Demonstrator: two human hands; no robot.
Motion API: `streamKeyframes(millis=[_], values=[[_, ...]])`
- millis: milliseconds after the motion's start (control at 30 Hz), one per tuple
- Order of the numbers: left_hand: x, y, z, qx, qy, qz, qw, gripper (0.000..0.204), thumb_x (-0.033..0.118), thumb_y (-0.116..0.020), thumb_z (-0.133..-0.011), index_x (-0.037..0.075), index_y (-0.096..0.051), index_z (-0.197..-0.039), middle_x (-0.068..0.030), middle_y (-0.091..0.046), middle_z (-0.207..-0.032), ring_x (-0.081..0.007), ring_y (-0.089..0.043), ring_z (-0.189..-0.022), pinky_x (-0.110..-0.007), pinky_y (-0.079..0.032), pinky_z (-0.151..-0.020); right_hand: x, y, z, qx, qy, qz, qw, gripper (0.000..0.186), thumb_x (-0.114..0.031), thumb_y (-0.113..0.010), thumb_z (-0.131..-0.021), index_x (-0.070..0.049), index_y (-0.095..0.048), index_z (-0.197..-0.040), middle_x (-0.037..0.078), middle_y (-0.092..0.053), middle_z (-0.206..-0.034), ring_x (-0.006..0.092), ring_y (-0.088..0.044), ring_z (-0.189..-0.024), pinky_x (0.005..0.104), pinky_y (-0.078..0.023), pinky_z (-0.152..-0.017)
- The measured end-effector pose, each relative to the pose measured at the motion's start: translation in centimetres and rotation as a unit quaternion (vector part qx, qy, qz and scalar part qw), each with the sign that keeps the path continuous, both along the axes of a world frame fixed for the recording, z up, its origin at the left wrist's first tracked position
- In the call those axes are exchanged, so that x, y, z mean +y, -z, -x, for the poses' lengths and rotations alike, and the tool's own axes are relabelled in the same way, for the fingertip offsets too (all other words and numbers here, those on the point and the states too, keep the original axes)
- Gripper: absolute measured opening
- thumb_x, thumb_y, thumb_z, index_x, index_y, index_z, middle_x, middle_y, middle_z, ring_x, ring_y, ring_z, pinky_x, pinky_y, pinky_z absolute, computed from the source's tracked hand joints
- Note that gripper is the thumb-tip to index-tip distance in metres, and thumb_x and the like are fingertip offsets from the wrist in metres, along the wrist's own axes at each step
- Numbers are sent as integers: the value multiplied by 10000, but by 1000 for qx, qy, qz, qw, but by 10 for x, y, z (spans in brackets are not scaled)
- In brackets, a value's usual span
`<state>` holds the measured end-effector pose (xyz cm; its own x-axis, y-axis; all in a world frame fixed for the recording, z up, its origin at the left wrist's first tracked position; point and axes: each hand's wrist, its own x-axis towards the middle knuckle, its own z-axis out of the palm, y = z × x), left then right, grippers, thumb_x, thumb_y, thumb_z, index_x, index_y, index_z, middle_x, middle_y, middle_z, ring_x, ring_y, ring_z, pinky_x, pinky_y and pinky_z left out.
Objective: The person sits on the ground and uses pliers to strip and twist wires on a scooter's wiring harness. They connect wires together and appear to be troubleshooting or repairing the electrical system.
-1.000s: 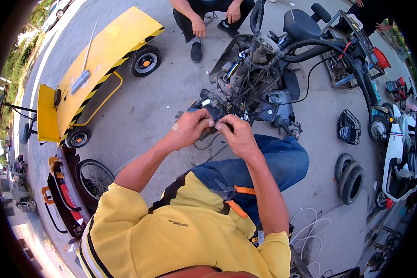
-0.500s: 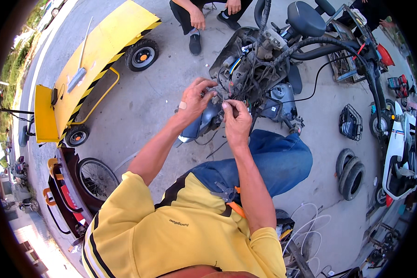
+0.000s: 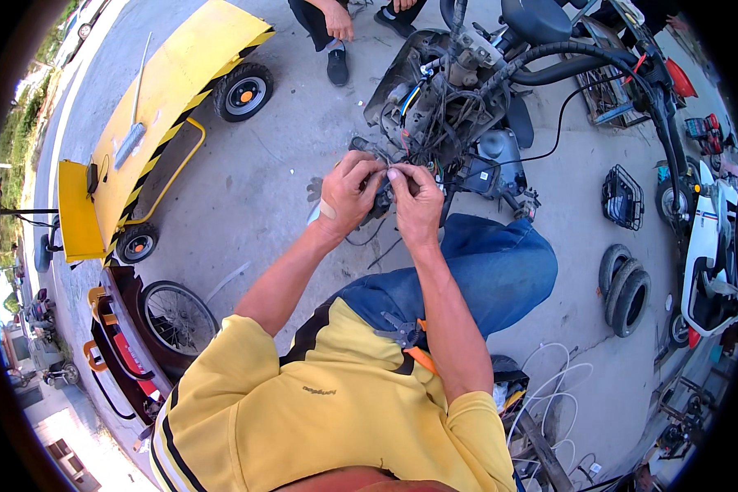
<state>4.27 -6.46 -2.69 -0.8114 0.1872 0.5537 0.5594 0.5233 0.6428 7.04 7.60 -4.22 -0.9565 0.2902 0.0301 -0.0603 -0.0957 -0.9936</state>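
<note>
One yellow cart [image 3: 184, 61] stands well off to your left. Your left hand [image 3: 348, 195] is next, its grip pinched together on what looks like a thin wire [image 3: 389, 166], though it is too small to tell for sure. Expect the wire to be light, bendy and easily nicked; hold it by any covering, close to the end. Your right hand [image 3: 419, 205] pinches it from the other side, so it sits between the two, near a clump of dark wiring [image 3: 443, 123]. Farther right are black tyres [image 3: 619, 302].
</note>
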Motion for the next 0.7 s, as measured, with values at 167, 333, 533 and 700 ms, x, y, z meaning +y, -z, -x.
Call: streamKeyframes(millis=[167,333,533,700], values=[[0,-4,-3,67,-21,55,996,163,32,-768,-805,65,-700,-949,-79,-682,-964,-275,-697,-817,-379,-563,-668,2,-20,-5,57,19,-138,989,98,-42,-749,-918,0,-752,-1006,64,-657,-854,131,-612,-698,283,-486,-635],[-4,-12,2,173,4,137,975,248,-8,-783,-774,55,-692,-995,-88,-673,-988,-250,-694,-780,-334,-560,-619,4,-24,-6,83,24,-165,983,96,-33,-741,-916,-3,-752,-1007,92,-652,-845,174,-622,-688,315,-485,-627],[-7,-23,8,214,41,154,964,272,-12,-783,-773,59,-690,-1018,-82,-670,-991,-248,-689,-775,-335,-562,-623,7,-25,-5,88,18,-166,982,95,-50,-725,-938,-2,-749,-1017,91,-636,-832,171,-607,-688,327,-472,-619],[-6,-17,8,41,46,46,997,175,6,-765,-849,41,-693,-1004,-84,-683,-1001,-184,-672,-752,-303,-537,-602,12,-11,-3,74,10,12,997,142,-119,-714,-983,16,-740,-1015,29,-680,-890,96,-576,-692,269,-456,-597]])
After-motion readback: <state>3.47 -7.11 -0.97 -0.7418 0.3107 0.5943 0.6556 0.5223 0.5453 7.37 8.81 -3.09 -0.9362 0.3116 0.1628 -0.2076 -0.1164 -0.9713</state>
